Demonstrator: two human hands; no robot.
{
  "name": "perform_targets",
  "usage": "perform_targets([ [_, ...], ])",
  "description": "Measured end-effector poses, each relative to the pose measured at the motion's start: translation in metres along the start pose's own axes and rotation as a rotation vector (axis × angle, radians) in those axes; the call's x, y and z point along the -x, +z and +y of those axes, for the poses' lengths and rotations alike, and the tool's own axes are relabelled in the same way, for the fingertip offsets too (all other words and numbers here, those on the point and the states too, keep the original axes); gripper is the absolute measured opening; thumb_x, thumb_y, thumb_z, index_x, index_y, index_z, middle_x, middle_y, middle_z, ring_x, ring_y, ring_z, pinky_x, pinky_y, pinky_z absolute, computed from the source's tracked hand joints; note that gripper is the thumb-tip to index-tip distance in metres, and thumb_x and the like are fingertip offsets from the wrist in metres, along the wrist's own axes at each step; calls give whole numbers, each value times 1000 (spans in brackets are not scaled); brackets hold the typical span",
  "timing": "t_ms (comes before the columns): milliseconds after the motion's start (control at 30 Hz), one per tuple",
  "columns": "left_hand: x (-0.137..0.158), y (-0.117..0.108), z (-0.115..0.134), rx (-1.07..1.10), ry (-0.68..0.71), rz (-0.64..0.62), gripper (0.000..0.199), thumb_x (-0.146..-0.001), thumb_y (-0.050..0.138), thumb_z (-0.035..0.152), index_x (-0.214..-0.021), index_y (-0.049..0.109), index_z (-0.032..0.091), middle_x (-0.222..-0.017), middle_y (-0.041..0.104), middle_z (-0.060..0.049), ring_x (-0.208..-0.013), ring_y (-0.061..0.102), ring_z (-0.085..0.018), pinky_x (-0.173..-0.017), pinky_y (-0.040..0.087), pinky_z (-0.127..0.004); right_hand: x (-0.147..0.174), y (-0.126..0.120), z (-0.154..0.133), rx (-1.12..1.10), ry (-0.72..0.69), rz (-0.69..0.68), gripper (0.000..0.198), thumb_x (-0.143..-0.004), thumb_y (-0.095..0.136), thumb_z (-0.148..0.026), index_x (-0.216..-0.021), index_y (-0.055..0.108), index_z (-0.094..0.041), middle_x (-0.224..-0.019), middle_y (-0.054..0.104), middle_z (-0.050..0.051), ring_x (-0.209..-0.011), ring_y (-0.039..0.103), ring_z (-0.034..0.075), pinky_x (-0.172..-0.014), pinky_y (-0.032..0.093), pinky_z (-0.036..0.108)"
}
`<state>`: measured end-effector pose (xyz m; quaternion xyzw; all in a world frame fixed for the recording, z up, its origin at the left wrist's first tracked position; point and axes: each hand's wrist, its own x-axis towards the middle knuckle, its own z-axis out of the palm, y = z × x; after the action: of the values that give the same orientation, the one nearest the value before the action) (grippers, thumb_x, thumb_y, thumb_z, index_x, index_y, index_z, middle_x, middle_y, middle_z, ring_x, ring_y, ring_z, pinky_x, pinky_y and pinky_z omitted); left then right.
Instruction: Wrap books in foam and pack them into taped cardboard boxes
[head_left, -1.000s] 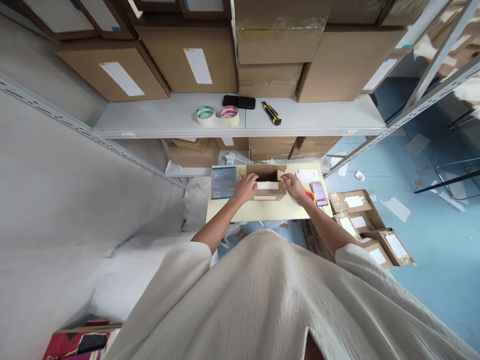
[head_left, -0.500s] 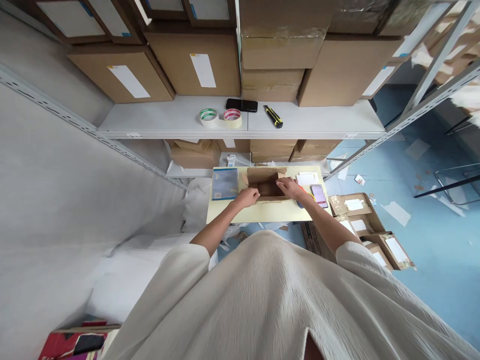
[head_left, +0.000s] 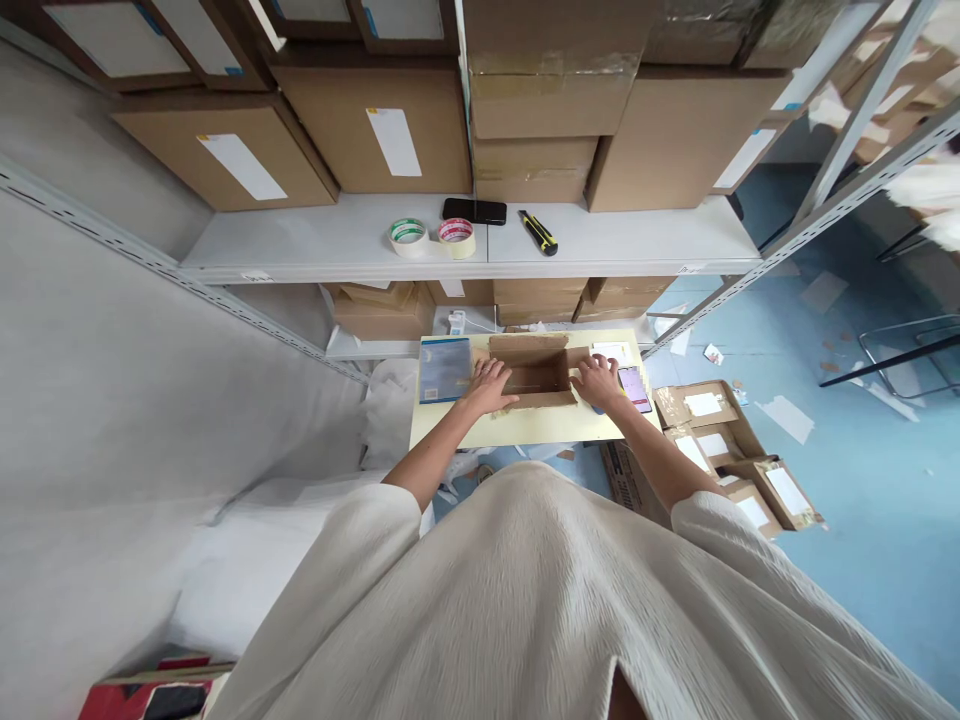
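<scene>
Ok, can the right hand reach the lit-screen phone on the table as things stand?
Probably yes: the right hand, at the right side of the open cardboard box, is close to the lit-screen phone, which lies screen up on the table with nothing visible on top.

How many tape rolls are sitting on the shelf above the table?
2: the green-cored roll on the left, the red-cored roll just right of it. More could be hidden behind the boxes.
</scene>
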<state>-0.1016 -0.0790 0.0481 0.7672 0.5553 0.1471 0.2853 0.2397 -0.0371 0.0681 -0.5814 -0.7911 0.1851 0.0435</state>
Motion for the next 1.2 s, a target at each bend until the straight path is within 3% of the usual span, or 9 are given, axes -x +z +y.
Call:
perform_targets([
  [133,6,4,-9,30,-87,-7,97,-78,90,78,-154,69,23,-182,44,-22,-175,25,-51,-145,6,-64,-5,-2,3,-77,-100,-181,79,-104,62,-76,-163,65,-24,-175,55,20,-160,46,50,-135,28,72],
  [233,14,11,-14,84,-130,-7,105,-75,89,84,-158,66,24,-189,33,-21,-178,15,-51,-145,9,-64,-16,-6,1,-43,-153,-281,107,-89,81,-79,-177,50,-28,-190,33,17,-164,43,52,-134,34,68],
  [367,21,23,-19,119,-157,-9,108,-75,92,77,-164,62,24,-193,22,-19,-180,8,-49,-145,11,-61,-32,-9,-4,41,-170,-342,142,-68,101,-71,-186,31,-32,-197,3,15,-168,35,59,-133,38,70],
  [533,22,35,-21,141,-167,0,108,-79,93,70,-170,55,25,-195,15,-20,-181,7,-48,-144,10,-66,-55,-12,-11,91,-132,-385,162,-54,110,-61,-188,24,-29,-195,-7,20,-167,33,64,-134,34,73],
  [700,24,38,-20,234,-149,63,102,-82,92,67,-169,57,28,-193,25,-17,-180,16,-47,-145,11,-64,-71,-11,-16,232,-122,-494,167,-54,107,-71,-189,18,-30,-195,-6,21,-166,32,65,-132,32,78],
  [767,25,33,-23,323,-135,136,88,-87,87,63,-164,61,29,-187,39,-17,-176,29,-45,-145,16,-62,-74,-9,-16,262,-135,-500,166,-57,102,-82,-189,17,-27,-195,-4,23,-165,34,65,-132,32,79],
  [867,23,17,-43,493,-145,366,59,-99,76,52,-151,70,27,-165,64,-16,-161,53,-41,-140,34,-57,-74,-7,-15,261,-146,-474,162,-62,94,-91,-189,17,-27,-195,1,22,-164,37,63,-133,32,77],
  [1000,26,-10,-96,593,-462,571,47,-104,67,41,-146,69,20,-152,71,-20,-142,68,-36,-131,48,-51,-71,-10,-19,292,-121,-485,163,-60,95,-90,-189,16,-27,-196,2,21,-163,38,64,-133,33,75],
  [1200,51,-16,-167,398,-1050,421,53,-102,70,32,-152,61,16,-154,67,-28,-147,63,-44,-122,50,-58,-68,-15,-25,372,-112,-530,164,-64,94,-87,-190,9,-26,-195,-5,21,-165,34,64,-131,35,75],
])
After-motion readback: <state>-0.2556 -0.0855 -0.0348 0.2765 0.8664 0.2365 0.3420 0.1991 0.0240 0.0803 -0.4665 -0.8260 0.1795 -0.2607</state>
